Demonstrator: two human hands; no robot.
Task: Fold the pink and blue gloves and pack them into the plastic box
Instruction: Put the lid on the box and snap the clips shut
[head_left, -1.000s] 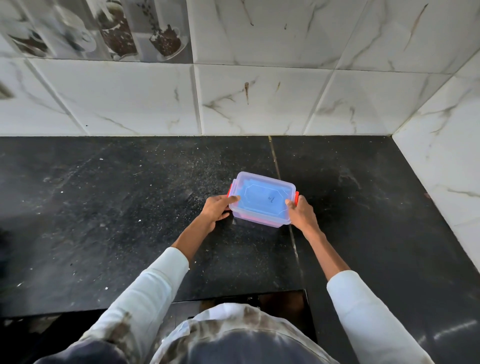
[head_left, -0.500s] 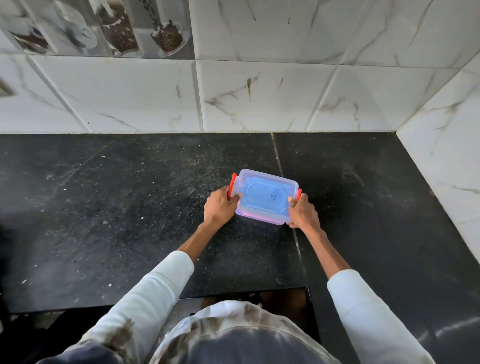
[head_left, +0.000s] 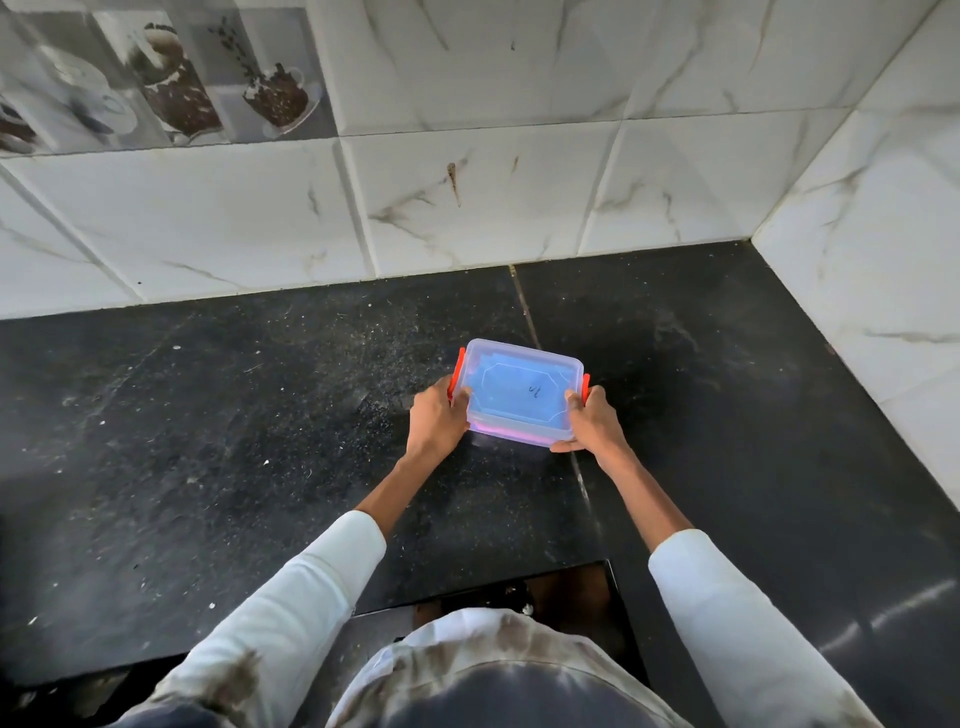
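Observation:
A clear plastic box (head_left: 519, 392) with its lid on and orange-red side clips sits on the black countertop (head_left: 260, 441). Blue fabric shows through the lid and a strip of pink shows low along the near wall, so the gloves lie inside. My left hand (head_left: 435, 420) grips the box's left end, thumb on the lid by the left clip. My right hand (head_left: 589, 422) grips the right end, thumb on the lid and fingers curled under the near right corner.
A white marble-tiled wall (head_left: 467, 197) stands behind the counter, and another tiled wall (head_left: 883, 249) closes the right side. The counter's front edge (head_left: 467, 597) runs just before my body. A seam crosses the counter under the box.
Both hands have slid further onto the box's ends and now grip it by the clips. The box sits slightly further back on the counter, and my head has tilted up.

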